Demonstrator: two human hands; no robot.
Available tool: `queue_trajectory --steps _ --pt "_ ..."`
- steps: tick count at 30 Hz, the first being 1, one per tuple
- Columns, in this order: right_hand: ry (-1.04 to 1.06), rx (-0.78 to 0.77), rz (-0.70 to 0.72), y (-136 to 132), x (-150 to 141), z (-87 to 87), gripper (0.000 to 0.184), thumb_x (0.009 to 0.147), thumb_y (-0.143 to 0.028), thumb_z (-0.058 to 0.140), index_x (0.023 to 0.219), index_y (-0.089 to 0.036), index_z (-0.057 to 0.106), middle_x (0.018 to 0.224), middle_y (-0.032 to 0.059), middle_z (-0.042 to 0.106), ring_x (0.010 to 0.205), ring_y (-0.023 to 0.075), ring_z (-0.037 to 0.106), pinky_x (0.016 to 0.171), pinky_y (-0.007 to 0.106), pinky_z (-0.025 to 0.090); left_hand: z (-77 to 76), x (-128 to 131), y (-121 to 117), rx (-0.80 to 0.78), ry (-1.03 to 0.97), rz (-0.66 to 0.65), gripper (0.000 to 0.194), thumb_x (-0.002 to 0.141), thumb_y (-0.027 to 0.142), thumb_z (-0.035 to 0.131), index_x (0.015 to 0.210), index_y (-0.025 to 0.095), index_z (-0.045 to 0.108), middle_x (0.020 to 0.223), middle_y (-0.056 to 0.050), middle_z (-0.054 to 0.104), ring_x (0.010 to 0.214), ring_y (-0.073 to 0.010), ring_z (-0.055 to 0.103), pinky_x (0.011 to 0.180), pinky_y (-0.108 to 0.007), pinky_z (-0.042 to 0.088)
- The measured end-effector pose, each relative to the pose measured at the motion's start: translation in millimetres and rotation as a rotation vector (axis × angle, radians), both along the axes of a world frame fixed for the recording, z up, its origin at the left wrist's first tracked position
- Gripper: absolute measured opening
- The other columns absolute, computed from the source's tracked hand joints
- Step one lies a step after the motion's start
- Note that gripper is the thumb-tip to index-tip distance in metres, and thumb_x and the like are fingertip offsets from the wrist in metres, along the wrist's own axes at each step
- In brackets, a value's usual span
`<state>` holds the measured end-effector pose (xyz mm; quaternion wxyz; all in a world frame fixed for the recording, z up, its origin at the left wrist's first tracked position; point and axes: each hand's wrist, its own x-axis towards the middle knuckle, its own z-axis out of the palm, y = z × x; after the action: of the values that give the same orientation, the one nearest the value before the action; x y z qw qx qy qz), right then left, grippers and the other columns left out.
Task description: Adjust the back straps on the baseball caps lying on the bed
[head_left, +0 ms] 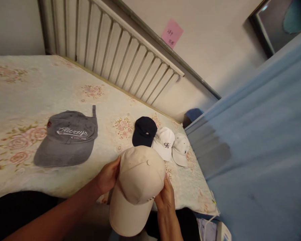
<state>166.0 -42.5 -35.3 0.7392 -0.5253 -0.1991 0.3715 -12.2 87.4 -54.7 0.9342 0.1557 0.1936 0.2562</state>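
Note:
A beige baseball cap (pixel 141 174) is held up between both hands, its brim pointing down toward me. My left hand (pixel 109 175) grips the cap's left side, with the fingertips hidden behind it. On the opposite side my right hand (pixel 167 195) is closed on the lower edge, its fingers partly out of sight. Just beyond the held cap lie a dark navy cap (pixel 144 130), a white cap with "CK" lettering (pixel 165 142) and an off-white cap (pixel 181 149). Farther left rests a grey cap with "Always" lettering (pixel 70 139), its back strap sticking up.
A flowered bedsheet (pixel 110 103) covers the bed under the caps. Along its far side runs a pale slatted rail (pixel 120 53) against the wall. A blue curtain (pixel 253 134) hangs on the right. A pink note (pixel 172 32) is on the wall.

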Motion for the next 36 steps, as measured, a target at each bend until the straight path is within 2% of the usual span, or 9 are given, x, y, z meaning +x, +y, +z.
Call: queue_trajectory --steps 7,11,14,20,25,30,36 --pt "0.099 0.076 0.046 -12 13 7.1 0.042 0.080 -0.033 0.064 0.122 -0.027 0.059 0.126 0.0048 0.061 0.114 0.0230 0.056 0.099 0.038 0.043 12.7 12 -21 0.201 0.064 0.092 0.045 0.082 0.036 0.060 0.125 0.023 0.057 0.102 -0.004 0.073 0.097 -0.0262 0.065 0.085 -0.035 0.048" --pt "0.096 0.074 0.093 -25 28 11.2 0.048 0.081 -0.036 0.063 0.127 -0.025 0.056 0.127 0.0080 0.061 0.114 0.0253 0.057 0.095 0.039 0.046 25.1 27 -35 0.259 0.115 0.050 0.048 0.080 0.035 0.061 0.127 0.025 0.055 0.106 -0.004 0.072 0.100 -0.0278 0.063 0.083 -0.035 0.049" --pt "0.091 0.067 0.075 -36 43 13.3 0.052 0.079 -0.036 0.064 0.129 -0.022 0.054 0.121 0.0095 0.064 0.112 0.0260 0.058 0.092 0.039 0.047 33.7 46 -43 0.291 0.153 0.014 0.049 0.081 0.038 0.061 0.128 0.024 0.054 0.110 -0.005 0.070 0.101 -0.0277 0.063 0.082 -0.036 0.049" --pt "0.114 0.081 0.020 -58 85 11.6 0.053 0.076 -0.033 0.068 0.127 -0.023 0.056 0.109 0.0088 0.070 0.101 0.0260 0.064 0.085 0.038 0.051 51.9 99 -53 0.387 0.172 -0.066 0.050 0.080 0.035 0.063 0.127 0.021 0.055 0.114 -0.009 0.068 0.101 -0.0277 0.063 0.079 -0.035 0.050" --pt "0.142 0.107 -0.013 -67 136 5.0 0.051 0.074 -0.030 0.069 0.124 -0.024 0.058 0.108 0.0072 0.071 0.093 0.0241 0.067 0.077 0.035 0.054 60.3 157 -57 0.357 0.150 -0.091 0.049 0.078 0.034 0.065 0.125 0.020 0.057 0.114 -0.009 0.068 0.100 -0.0267 0.063 0.079 -0.034 0.050" --pt "0.134 0.107 -0.036 -63 196 2.0 0.049 0.069 -0.024 0.072 0.118 -0.025 0.062 0.108 0.0048 0.071 0.090 0.0231 0.068 0.074 0.033 0.055 56.5 215 -55 0.313 0.123 -0.120 0.046 0.076 0.028 0.068 0.120 0.020 0.059 0.111 -0.010 0.069 0.095 -0.0255 0.066 0.075 -0.033 0.052" --pt "0.089 0.080 -0.007 -47 258 -2.7 0.048 0.069 -0.027 0.072 0.115 -0.022 0.063 0.099 0.0052 0.074 0.089 0.0259 0.068 0.073 0.036 0.056 42.2 271 -45 0.307 0.128 -0.101 0.048 0.074 0.030 0.070 0.120 0.020 0.059 0.103 -0.009 0.072 0.091 -0.0247 0.067 0.077 -0.034 0.053"
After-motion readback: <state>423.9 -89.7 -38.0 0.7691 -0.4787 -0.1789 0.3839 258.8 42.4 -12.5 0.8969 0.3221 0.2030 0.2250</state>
